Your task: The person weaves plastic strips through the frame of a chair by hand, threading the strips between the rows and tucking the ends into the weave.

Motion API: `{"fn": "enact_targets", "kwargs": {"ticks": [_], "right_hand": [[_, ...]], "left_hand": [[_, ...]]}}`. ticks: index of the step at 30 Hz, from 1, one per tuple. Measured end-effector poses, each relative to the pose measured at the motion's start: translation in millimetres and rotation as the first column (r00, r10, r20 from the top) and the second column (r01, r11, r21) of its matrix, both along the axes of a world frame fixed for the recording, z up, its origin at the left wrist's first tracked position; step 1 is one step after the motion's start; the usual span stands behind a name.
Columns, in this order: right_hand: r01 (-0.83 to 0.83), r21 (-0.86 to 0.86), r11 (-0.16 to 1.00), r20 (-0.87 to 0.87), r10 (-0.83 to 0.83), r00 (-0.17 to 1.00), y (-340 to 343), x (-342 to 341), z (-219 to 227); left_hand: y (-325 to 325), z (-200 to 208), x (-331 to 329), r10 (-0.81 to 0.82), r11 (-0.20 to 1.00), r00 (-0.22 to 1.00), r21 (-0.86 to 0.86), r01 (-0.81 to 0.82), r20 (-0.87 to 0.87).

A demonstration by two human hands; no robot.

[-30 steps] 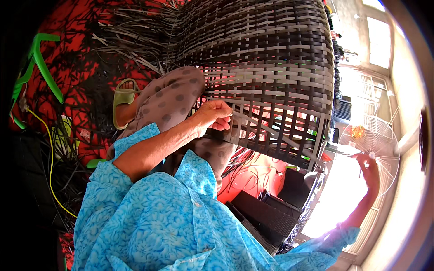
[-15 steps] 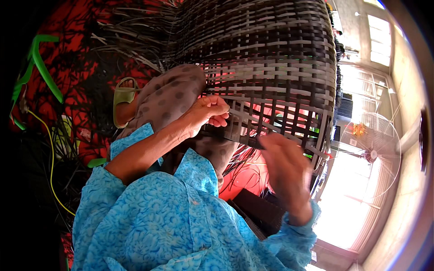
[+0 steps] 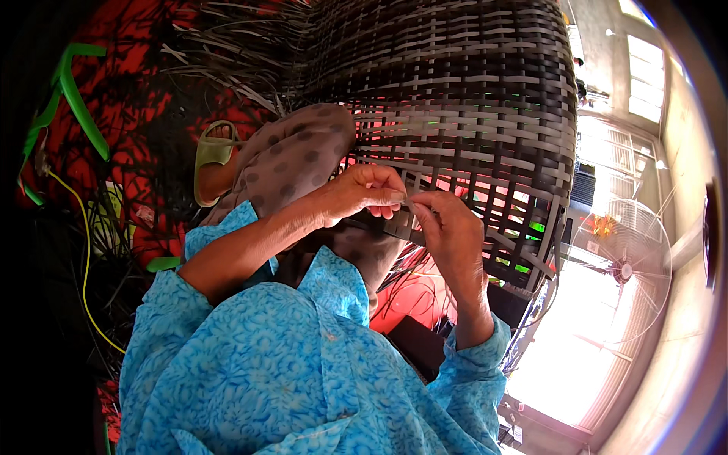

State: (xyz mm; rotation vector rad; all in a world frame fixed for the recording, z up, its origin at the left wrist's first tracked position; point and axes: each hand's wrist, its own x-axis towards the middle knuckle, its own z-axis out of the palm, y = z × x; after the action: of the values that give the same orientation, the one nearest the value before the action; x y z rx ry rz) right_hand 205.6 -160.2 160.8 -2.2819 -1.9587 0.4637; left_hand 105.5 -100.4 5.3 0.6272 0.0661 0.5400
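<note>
Right hand has come in from the fan to meet the left hand, both pinching one strip at the basket wall, so weaving resumes.

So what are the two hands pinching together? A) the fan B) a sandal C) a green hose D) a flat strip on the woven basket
D: the left hand and the right hand meet fingertip to fingertip on a flat strip at the open edge of the dark woven basket.
</note>
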Motion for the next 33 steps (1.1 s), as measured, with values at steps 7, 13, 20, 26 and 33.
{"fn": "enact_targets", "kwargs": {"ticks": [7, 13, 20, 26, 33], "right_hand": [[-0.037, -0.025, 0.999, 0.279, 0.042, 0.959, 20.5, -4.2, 10.7], [-0.091, -0.219, 0.971, 0.540, 0.198, 0.818, 35.8, 6.3, -8.9], [-0.097, -0.187, 0.978, 0.532, 0.184, 0.827, 30.8, 21.9, -24.3], [-0.123, -0.126, 0.984, 0.416, 0.165, 0.894, 32.9, 18.3, -8.4], [-0.120, -0.204, 0.972, 0.524, 0.212, 0.825, 32.9, 19.2, -11.9]], "left_hand": [[4.1, -0.3, 17.3, -0.164, 0.976, 0.968, -0.171, 0.132, -0.188], [7.1, 5.5, 37.5, -0.215, 0.970, 0.954, -0.159, 0.184, -0.208], [3.2, -13.1, 37.6, -0.072, 0.994, 0.963, -0.098, 0.048, -0.262], [3.4, -7.8, 35.0, -0.058, 0.981, 0.962, -0.196, 0.005, -0.267], [9.3, 2.6, 41.4, -0.211, 0.975, 0.956, -0.114, 0.191, -0.203]]}}
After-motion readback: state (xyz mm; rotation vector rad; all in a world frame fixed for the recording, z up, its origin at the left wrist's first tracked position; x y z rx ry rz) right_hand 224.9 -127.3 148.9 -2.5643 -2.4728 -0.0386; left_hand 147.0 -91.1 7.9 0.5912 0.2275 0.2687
